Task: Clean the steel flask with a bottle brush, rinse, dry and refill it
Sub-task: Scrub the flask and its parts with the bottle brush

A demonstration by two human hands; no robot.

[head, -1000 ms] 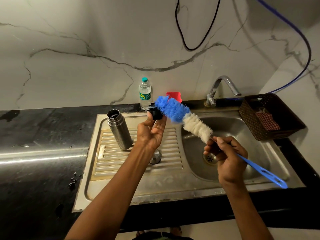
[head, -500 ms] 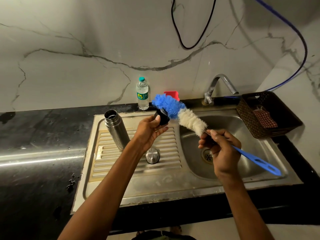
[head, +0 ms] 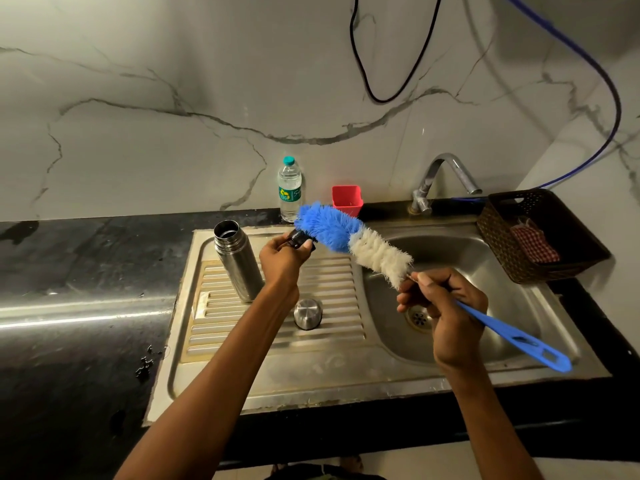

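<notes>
Over the steel sink's drainboard [head: 277, 358], a person's left hand [head: 280, 263] holds a small black stopper [head: 300, 239], fingers curled round it, while the right hand [head: 446, 306] grips the wire neck of a blue-and-white bottle brush [head: 353, 239], whose blue tip presses against the stopper. A second ago the left palm faced up with the stopper perched on the fingertips; the wrist has since rolled over, so that the back of the hand now faces the camera, and the brush lies flatter across the stopper, suggesting the stopper is being scrubbed all round before the flask itself. The steel flask [head: 237, 259] stands upright and uncapped on the drainboard, just left of the left hand, its brushed body dull and its mouth dark. Its rounded steel cap [head: 307, 312] sits dome-up near the forearm. A water bottle [head: 289, 188] waits on the desk [head: 69, 271] behind, probably for the refill.
</notes>
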